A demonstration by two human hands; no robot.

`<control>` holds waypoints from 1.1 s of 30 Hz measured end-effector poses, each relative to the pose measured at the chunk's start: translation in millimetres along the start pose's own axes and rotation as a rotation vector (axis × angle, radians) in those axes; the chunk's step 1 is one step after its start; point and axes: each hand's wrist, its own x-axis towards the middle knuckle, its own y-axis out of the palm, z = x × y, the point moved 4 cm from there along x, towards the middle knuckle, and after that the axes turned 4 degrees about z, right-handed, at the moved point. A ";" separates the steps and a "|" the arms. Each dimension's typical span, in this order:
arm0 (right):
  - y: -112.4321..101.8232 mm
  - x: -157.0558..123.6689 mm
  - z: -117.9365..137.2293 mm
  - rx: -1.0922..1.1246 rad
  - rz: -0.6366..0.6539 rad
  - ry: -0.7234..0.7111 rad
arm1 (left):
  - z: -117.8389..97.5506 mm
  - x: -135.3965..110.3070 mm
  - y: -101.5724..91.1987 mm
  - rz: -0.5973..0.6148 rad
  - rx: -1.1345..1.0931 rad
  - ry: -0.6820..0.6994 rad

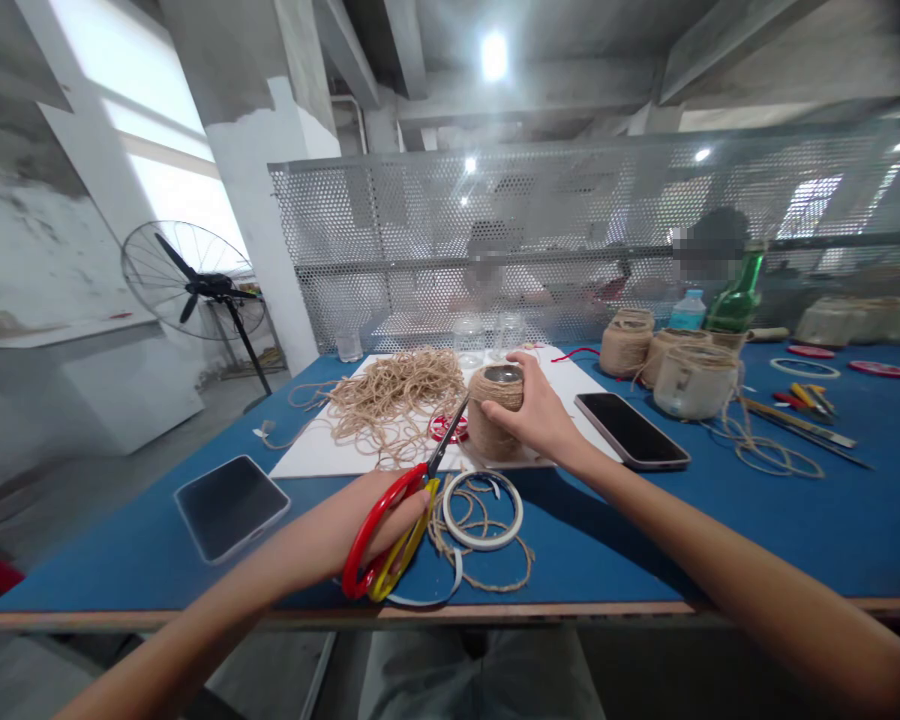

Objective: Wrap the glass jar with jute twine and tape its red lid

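The left hand (375,520) is clenching its grip on red-and-yellow scissors (361,560), blades angled toward a twine-wrapped jar (493,415). The right hand (532,410) is grasping the jar, keeping it steady and upright on a white board (322,450) on the table (645,540), within the blades' reach, beside loose twine (394,405).

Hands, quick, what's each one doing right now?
Left hand: closed, holding red-and-yellow-handled scissors.
Right hand: curled around and holding a twine-wrapped jar.
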 end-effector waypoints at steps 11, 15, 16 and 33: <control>0.3 0.1 -0.7 0.011 -0.003 0.004 | -1.2 1.8 1.3 -0.034 0.043 0.049; 0.1 -0.2 -0.6 0.007 -0.006 0.004 | -0.7 3.6 3.4 -0.043 0.089 0.051; 0.3 -0.3 -0.9 0.006 -0.005 0.005 | -1.6 3.6 3.5 -0.041 0.090 0.052; 0.0 -0.6 0.2 0.002 0.008 0.018 | -15.1 3.2 3.5 -0.048 0.148 0.035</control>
